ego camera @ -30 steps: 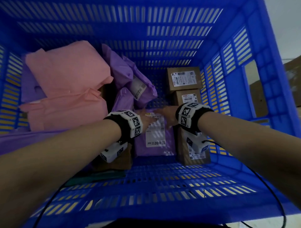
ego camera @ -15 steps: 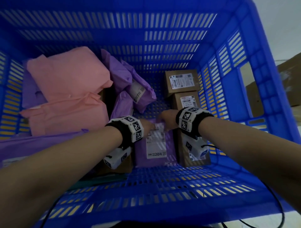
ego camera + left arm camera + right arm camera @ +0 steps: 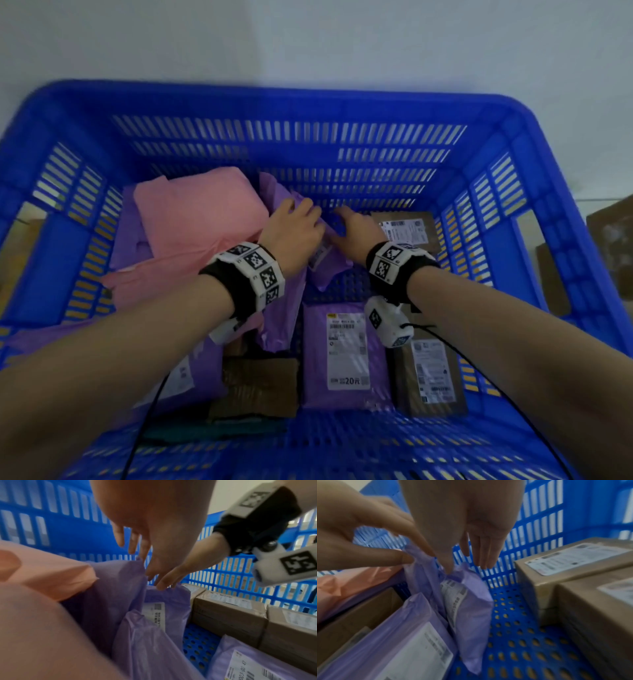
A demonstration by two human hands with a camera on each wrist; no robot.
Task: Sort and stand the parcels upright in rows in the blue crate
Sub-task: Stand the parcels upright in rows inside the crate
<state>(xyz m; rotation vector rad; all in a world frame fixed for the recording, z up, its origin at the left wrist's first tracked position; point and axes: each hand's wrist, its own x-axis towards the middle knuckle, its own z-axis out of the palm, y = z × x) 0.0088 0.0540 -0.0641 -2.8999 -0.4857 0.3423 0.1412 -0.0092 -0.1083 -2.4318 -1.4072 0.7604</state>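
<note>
Reaching deeper than a second ago, both hands have left the flat labelled purple parcel (image 3: 346,356) near the front for the upright purple mailers (image 3: 467,609) mid-crate. Two pink parcels (image 3: 198,212) lean at left. The left hand (image 3: 294,233) pinches one mailer's top edge; the right hand (image 3: 356,229), fingers straight, touches the next. Three brown boxes (image 3: 428,373) line the blue crate (image 3: 308,102) wall at right.

"20元" on purple parcel's label (image 3: 348,349)
</note>
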